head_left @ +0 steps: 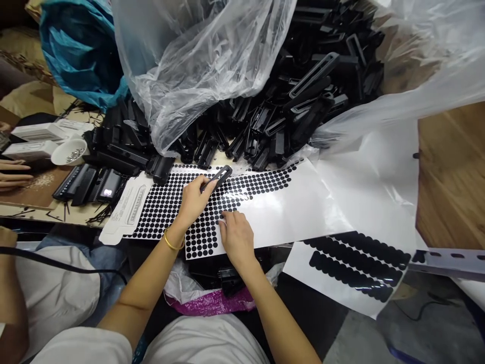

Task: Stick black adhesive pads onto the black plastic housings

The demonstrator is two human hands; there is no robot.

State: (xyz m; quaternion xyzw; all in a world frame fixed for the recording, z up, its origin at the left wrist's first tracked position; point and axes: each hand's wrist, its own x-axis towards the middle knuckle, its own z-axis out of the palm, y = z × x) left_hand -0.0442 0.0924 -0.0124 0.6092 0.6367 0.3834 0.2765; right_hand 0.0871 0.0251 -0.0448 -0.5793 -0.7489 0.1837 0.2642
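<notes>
The left hand (196, 199) has its fingers clamped on a slim black part (225, 174) with a long slot in it, and this part is over the sheet of black dots (280, 218), near its upper middle; if it touches the sheet, I cannot tell. The right hand (238, 238) rests at the edge of the dot rows, with thumb and first finger near to each other, but I cannot tell whether they pinch a dot. Behind the sheet, a large clear plastic bag (212, 60) spreads its wrinkled side over a big heap of black parts (261, 119); some pieces lie outside it, on the surface (28, 213). To the left of it stands a blue bag (81, 53) with its mouth wide and its inside dark, so the content is not readable. A white cup (58, 154) carries many small shiny pieces, and beside it lie several white boxes (37, 132), whose inside I cannot see. A flat white carton (127, 208) with a printed drawing lies at the left end of the dotted sheet. Near the lap, black pieces (229, 279) are just above a pink bag (212, 304). At the far left is the hand of a co-worker (14, 174).
</notes>
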